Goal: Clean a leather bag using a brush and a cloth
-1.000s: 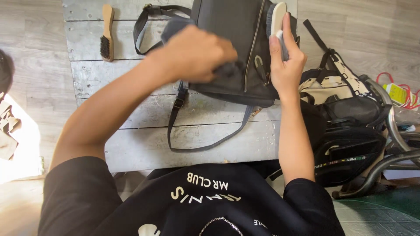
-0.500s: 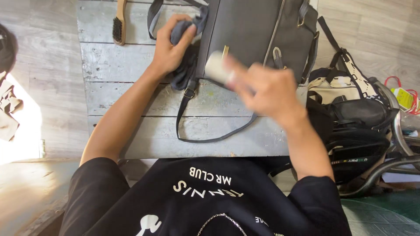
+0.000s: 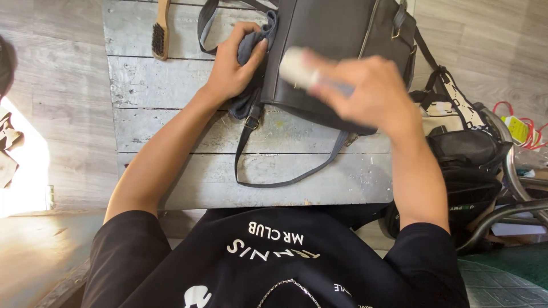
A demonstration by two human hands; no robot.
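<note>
Lying across the twelve o'clock part of the weathered grey plank table [image 3: 171,131], the dark grey leather handbag with gold zip fittings [image 3: 337,40] has its top cut off by the frame edge, so its handles and full shape cannot be judged. The left hand [image 3: 231,68] is closed around a crumpled blue-grey cloth [image 3: 251,48] and presses it against the bag's nine o'clock side. The right hand [image 3: 371,91] hovers over the bag's front at about three o'clock, fingers wrapped round a pale, rounded brush or applicator [image 3: 297,68]; motion blur makes it hard to say which.

The bag looks soft-sided but holds its form, probably light, with smooth leather that would slip under a palm and mark easily; the firm side seams or the base of the thin dark shoulder strap [image 3: 274,179], which loops toward six o'clock, seem the surest places to grip. A wooden-handled brush with dark bristles [image 3: 160,34] lies at ten o'clock, well apart. A heap of black and cream bags [image 3: 462,148] sits off the table at three o'clock, partly hidden by the right arm.
</note>
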